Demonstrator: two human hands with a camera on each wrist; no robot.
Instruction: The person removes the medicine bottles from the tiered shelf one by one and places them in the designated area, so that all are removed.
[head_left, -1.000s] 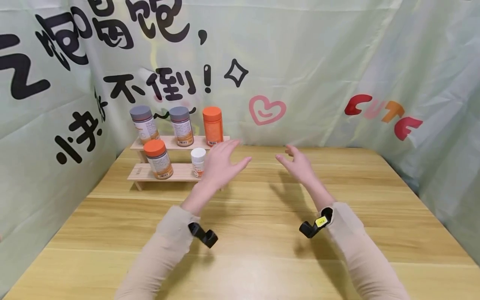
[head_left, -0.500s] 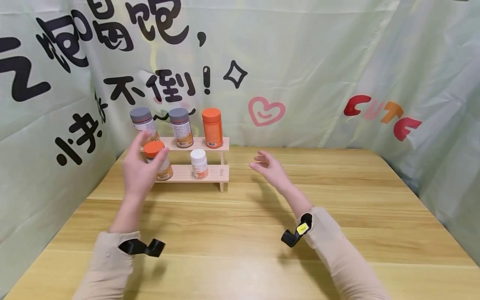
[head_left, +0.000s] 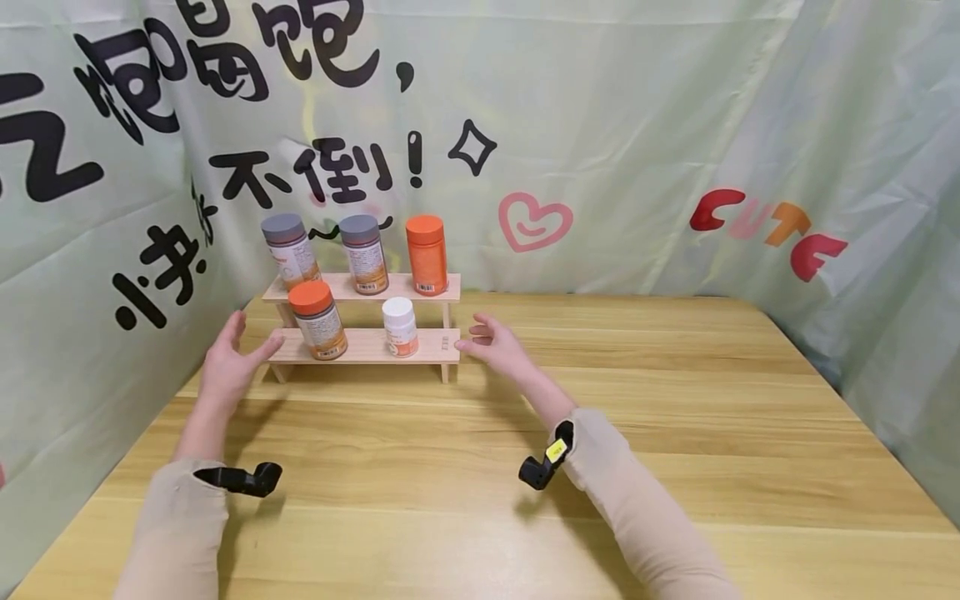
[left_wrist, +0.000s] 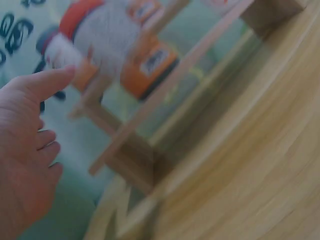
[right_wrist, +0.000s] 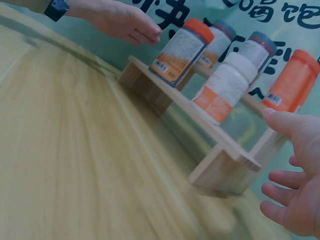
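A two-tier wooden rack (head_left: 360, 345) stands at the back left of the table. On its lower tier are an orange-lidded bottle (head_left: 321, 325) and a smaller white bottle (head_left: 401, 329). The upper tier carries two grey-lidded bottles, one at the left (head_left: 291, 252) and one in the middle (head_left: 364, 257), plus an all-orange bottle (head_left: 427, 257). At the rack's left end my left hand (head_left: 227, 363) is spread, thumb near the lower tier. My right hand (head_left: 498, 347) is at the opposite end, thumb and fingers apart close to the lower tier's edge. Both hands hold nothing.
The wooden table (head_left: 675, 417) runs up to a pale green cloth (head_left: 637, 150) printed with black characters and a pink heart, which hangs behind and along both sides. A black wrist camera (head_left: 240, 480) juts from the left sleeve, another camera (head_left: 543, 462) from the right.
My left hand has swept left from in front of the rack to its left end. My right hand has moved left to the rack's right end. The rack and bottles stay put.
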